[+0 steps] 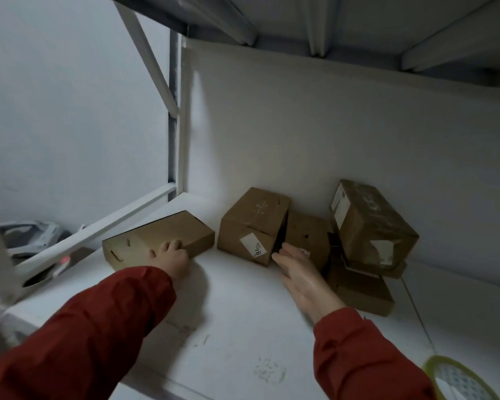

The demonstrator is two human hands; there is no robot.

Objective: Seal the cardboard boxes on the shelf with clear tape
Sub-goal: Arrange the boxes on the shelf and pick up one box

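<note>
Five cardboard boxes stand on the white shelf (243,313), all toward the back panel (300,125).

Flat box (168,235): far left, lying low, set at an angle. The left hand (171,259) holds its near right corner, fingers (173,245) curled over the top edge.

Middle box (254,223): tipped, white label on its near face. The right hand (298,272) is just beside its right side, fingers (286,259) straight and together, holding nothing. The tips reach the dark gap between this box and the third box (308,235); I cannot tell whether they touch.

Far right: the taped box (370,223) sits tilted on top of the low box (361,293).

Tape roll (456,379): near right corner, partly cut off by the frame, well apart from both hands.

Both arms wear red sleeves (84,336).
</note>
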